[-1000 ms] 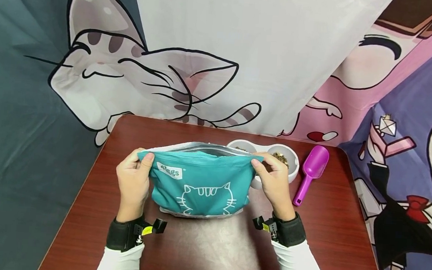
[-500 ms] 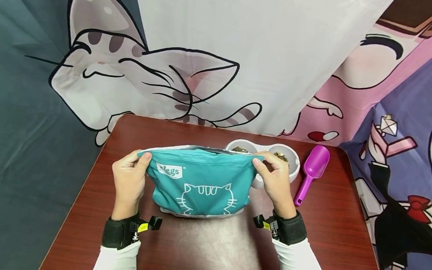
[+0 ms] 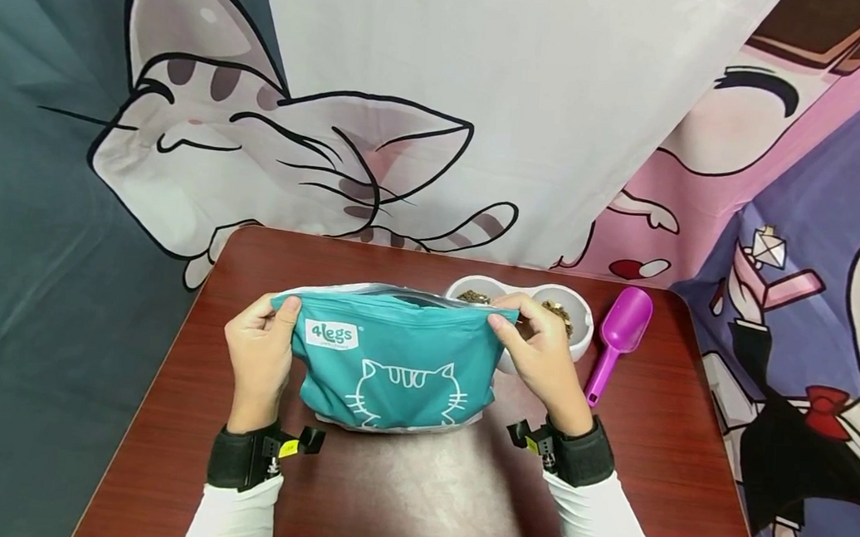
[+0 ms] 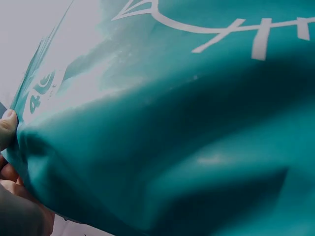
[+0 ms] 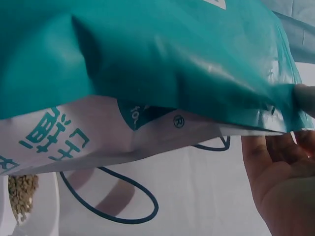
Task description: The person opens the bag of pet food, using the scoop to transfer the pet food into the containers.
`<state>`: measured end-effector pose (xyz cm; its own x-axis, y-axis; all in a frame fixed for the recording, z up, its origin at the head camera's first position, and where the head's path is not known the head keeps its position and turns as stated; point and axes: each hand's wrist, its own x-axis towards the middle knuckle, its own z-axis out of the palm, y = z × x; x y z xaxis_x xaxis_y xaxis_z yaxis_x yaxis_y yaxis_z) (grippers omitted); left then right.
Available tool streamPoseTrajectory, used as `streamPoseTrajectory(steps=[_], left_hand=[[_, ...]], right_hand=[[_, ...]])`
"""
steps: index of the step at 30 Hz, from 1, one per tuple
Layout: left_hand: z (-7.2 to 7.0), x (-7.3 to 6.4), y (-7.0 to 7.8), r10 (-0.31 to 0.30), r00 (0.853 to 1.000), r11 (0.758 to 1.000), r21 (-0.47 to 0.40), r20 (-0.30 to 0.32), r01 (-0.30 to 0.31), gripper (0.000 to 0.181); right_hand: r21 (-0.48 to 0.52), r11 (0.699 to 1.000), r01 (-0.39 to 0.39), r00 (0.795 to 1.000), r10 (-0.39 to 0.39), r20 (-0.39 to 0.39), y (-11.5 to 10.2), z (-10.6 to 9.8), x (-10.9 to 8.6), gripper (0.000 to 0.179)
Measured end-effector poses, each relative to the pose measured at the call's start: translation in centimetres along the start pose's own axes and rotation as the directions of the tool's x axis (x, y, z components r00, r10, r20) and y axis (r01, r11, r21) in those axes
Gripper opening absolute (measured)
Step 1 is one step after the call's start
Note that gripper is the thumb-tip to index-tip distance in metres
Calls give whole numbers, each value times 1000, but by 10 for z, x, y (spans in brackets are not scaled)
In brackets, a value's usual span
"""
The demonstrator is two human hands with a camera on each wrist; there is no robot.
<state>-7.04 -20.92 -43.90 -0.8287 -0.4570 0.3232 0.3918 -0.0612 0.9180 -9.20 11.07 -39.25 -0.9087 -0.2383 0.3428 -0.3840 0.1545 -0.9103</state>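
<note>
A teal bag with a white cat outline stands on the table, its top edge spread sideways between both hands. My left hand pinches the bag's upper left corner, thumb in front. At the upper right corner my right hand pinches the edge the same way. A narrow silvery gap shows along the bag's mouth; its inside is hidden. In the left wrist view the teal front fills most of the picture. The right wrist view shows the bag's white side panel with teal lettering.
Behind the bag's right corner is a white double bowl with brown dry pieces in both hollows, partly hidden. A purple scoop lies to its right on the brown table. A cat-printed cloth hangs behind.
The bag's mouth looked wider a second ago and is narrower now. My left hand has shifted slightly left, and the right hand's fingers have moved slightly left. Both still grip the corners.
</note>
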Motion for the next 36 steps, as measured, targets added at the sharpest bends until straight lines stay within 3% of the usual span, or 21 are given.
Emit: streamPoseTrajectory(steps=[4, 8, 13, 15, 19, 21, 23, 25, 28, 32, 36], left_hand=[[-1, 0, 0, -3, 1000, 1000, 29, 1, 3, 19], [-1, 0, 0, 1, 1000, 998, 69, 9, -2, 19], [5, 0, 15, -5, 999, 992, 127, 39, 0, 17], [8, 1, 22, -11, 998, 985, 170, 64, 0, 17], [8, 3, 26, -13, 994, 966, 256, 106, -15, 17], [7, 4, 24, -17, 994, 958, 285, 108, -15, 17], [4, 5, 19, -31, 994, 953, 304, 101, -1, 18], [2, 6, 13, -48, 994, 945, 326, 96, 14, 19], [-1, 8, 7, -73, 992, 935, 353, 99, 34, 20], [0, 10, 8, -91, 990, 941, 334, 110, 49, 21], [2, 11, 13, -112, 989, 951, 300, 95, 79, 23]], right_hand=[[-31, 999, 24, 999, -25, -27, -8, 1, 2, 5], [-76, 996, 52, 997, -56, -48, 5, 0, 3, 8], [-142, 985, 96, 995, -96, 6, 13, -4, 6, 8], [-248, 960, 131, 991, -124, 42, 8, -5, 8, 16], [-463, 855, 233, 972, -196, 128, -4, -5, 14, 26], [-505, 816, 282, 959, -222, 177, -9, -4, 17, 24], [-512, 798, 318, 947, -239, 215, -11, -4, 20, 20], [-505, 796, 334, 940, -246, 236, -12, -4, 22, 15], [-476, 821, 315, 945, -223, 240, -10, -6, 25, 8], [-445, 859, 253, 957, -155, 244, -5, -10, 29, 8], [-453, 872, 184, 967, -77, 244, 1, -13, 31, 9]])
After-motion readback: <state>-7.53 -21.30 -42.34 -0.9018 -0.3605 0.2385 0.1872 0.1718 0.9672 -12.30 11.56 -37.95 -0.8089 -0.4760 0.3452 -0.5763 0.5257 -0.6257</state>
